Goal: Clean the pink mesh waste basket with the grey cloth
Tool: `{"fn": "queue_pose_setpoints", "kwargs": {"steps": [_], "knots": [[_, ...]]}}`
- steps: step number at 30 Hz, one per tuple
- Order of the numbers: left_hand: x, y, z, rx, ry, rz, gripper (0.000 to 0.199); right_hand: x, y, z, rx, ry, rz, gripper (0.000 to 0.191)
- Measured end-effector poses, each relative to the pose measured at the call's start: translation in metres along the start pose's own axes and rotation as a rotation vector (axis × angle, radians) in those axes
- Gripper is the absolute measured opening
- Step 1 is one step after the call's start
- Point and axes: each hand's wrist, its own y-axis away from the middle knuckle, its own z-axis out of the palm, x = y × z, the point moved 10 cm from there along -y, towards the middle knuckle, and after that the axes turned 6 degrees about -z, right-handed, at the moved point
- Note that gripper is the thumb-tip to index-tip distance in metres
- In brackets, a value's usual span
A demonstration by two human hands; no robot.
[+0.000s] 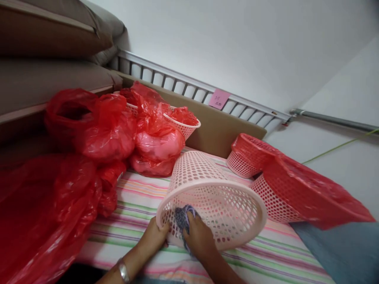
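A pale pink perforated basket (201, 182) lies tipped on its side on the striped cloth (142, 197), its opening facing me. My left hand (155, 233) grips the lower left of its rim, the thumb inside and the fingers partly hidden behind the rim. Reaching into the opening, my right hand (199, 235) is closed on a grey-blue cloth (181, 219), which presses against the inner left wall of the basket. Part of the cloth hangs below my right fingers.
Red plastic bags (103, 130) fill the left side, with a small bag-lined basket (185, 128) behind. Two bag-lined baskets (274, 197) stand at right. Cushions (53, 83) are stacked upper left. A brown board and a railing (177, 75) with a pink note (219, 98) run along the wall.
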Motion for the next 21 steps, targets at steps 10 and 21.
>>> {"fn": "queue_pose_setpoints", "kwargs": {"steps": [10, 21], "knots": [[0.005, -0.003, 0.002, -0.048, -0.019, 0.037, 0.024, 0.03, -0.135, -0.033, 0.168, -0.177, 0.065, 0.038], [0.016, -0.001, -0.006, 0.017, -0.034, 0.061, 0.025, 0.018, -0.078, -0.008, -0.019, -0.136, 0.096, 0.046]]}}
